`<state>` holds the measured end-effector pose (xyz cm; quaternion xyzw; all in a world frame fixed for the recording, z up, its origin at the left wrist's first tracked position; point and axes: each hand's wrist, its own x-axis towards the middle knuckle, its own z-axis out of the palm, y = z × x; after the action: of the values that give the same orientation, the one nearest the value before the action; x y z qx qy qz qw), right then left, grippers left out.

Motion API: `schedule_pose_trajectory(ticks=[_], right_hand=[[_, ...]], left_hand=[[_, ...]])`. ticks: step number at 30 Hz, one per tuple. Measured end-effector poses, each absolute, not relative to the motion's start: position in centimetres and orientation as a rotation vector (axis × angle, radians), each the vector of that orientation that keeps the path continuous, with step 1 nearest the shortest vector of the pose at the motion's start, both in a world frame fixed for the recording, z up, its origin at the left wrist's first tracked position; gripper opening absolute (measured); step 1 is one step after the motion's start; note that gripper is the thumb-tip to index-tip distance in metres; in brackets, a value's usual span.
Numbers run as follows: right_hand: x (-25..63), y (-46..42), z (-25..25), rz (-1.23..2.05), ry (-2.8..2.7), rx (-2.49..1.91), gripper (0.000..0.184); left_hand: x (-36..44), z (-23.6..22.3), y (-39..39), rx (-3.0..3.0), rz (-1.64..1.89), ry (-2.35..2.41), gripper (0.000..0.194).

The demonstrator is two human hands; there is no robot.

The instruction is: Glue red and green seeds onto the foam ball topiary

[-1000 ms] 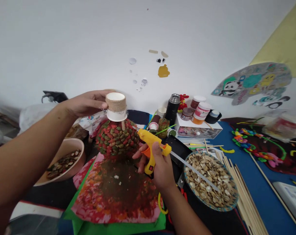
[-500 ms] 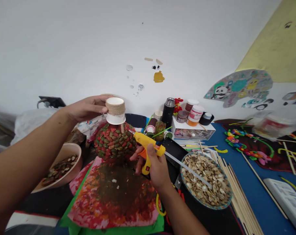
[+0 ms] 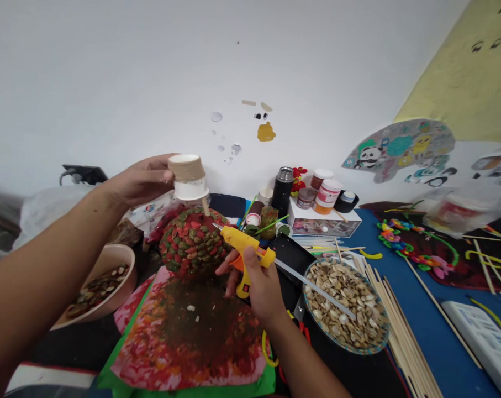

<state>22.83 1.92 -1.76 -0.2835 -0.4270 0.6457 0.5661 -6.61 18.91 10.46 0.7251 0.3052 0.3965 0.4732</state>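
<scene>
My left hand [image 3: 144,178] grips a small white cup wrapped in twine [image 3: 187,176], held tilted on a short wooden stick above a ball covered in red and green seeds [image 3: 192,241]. My right hand [image 3: 256,279] is closed round the handle of a yellow glue gun [image 3: 247,250]. The gun's nozzle points left at the ball's upper right side, just below the cup. A clear glue stick trails from the gun's back over a bowl of pale seeds [image 3: 345,304].
A paint-stained sheet [image 3: 188,337] lies under the ball. A pink bowl of coloured seeds [image 3: 99,284] stands at left. Wooden sticks [image 3: 403,331] lie at right. A black flask [image 3: 282,192], paint jars [image 3: 327,194] and pipe-cleaner flowers [image 3: 416,249] line the back.
My left hand has tilted the twine-wrapped cup and shifted it slightly left. The glue gun has edged left toward the ball. The view has shifted a little.
</scene>
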Motion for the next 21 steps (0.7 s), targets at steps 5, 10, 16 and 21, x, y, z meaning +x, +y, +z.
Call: schedule_pose_trajectory(ticks=[5,10,16,21], right_hand=[[22.8,1.8,-1.7,1.495,-1.012,-0.686,0.071],[22.7,1.7,-1.7,1.468,-0.986,-0.685,0.073],[22.7,1.9,-1.9,1.445,-0.971,-0.680,0.072],[22.6,1.9,-2.1,1.430,-1.000,-0.683,0.068]], left_hand=[[-7.2,11.4,17.9,1.643,1.098,0.764,0.075],[-7.1,12.7,15.4,1.598,1.245,0.751,0.074],[-6.5,13.5,12.9,1.528,1.441,0.842,0.078],[-6.7,13.6,10.7,1.438,1.529,0.969,0.090]])
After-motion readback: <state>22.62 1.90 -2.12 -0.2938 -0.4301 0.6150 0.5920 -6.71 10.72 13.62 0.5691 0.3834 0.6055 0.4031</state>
